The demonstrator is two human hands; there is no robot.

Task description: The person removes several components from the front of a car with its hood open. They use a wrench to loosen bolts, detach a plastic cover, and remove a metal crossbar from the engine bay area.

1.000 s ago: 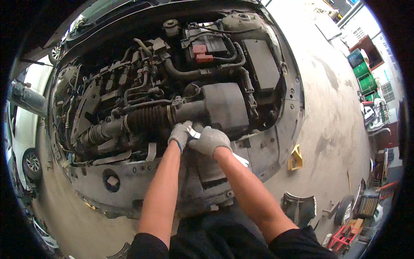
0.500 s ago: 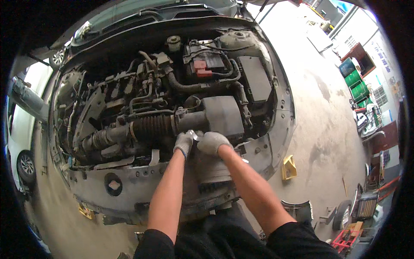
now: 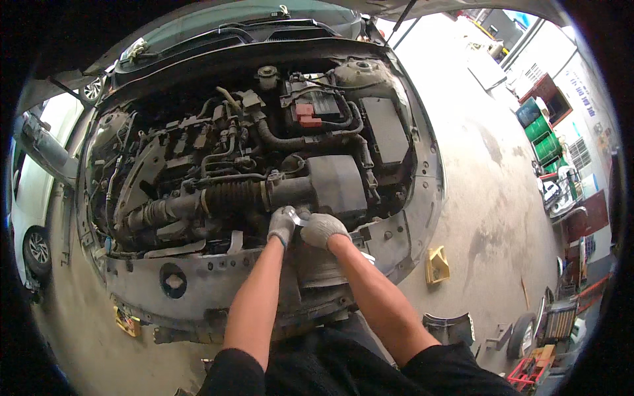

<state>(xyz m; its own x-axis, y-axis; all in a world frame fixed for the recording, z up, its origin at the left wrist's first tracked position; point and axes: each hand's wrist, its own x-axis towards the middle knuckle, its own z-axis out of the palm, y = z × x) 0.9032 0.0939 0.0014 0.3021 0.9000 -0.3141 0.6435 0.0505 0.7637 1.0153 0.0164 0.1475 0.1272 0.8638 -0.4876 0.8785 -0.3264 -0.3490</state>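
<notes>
Both my hands wear light grey work gloves and meet at the front of an open engine bay, just in front of the black air filter box (image 3: 338, 185). Between them a short, shiny metal wrench (image 3: 296, 218) slants down to the right; most of it is covered by the gloves. My left hand (image 3: 282, 224) has its fingers closed at the wrench's upper left end. Closed around its other end is my right hand (image 3: 324, 230), palm side hidden. A ribbed intake hose (image 3: 234, 195) runs left from the box. Whatever the wrench touches underneath cannot be seen.
Behind the box sits a battery with a red terminal cover (image 3: 305, 113), beside a black fuse box lid (image 3: 384, 131). The front panel (image 3: 224, 280) lies below my forearms. A yellow stand (image 3: 437, 265) is on the floor at right, with green drums (image 3: 543, 140) farther off.
The view has tilted slightly, so the engine bay sits lower in the picture. My hands stay by the air filter box, and more of the shiny wrench shows between them.
</notes>
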